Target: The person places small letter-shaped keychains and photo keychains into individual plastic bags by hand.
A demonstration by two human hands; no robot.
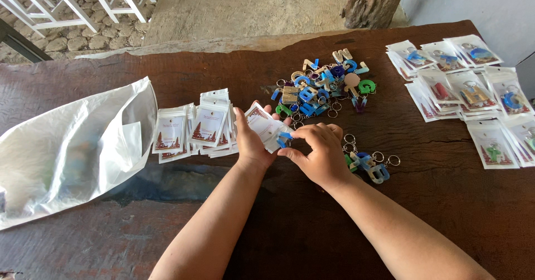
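1. The right hand (320, 156) pinches a blue keychain (283, 139) at the mouth of a small clear pouch (266, 128).
2. The left hand (251, 140) grips that pouch, fingers closed behind it.
3. Nearby on the dark wooden table (312, 224): empty pouches (195, 126), loose letter keychains (323, 85), filled pouches (473, 96).

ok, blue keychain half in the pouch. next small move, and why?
Probably push the blue keychain fully into the pouch. The right hand pinches it at the pouch mouth, part of it outside, while the left hand holds the pouch. Filled pouches lie at the right, loose keychains beyond the hands.
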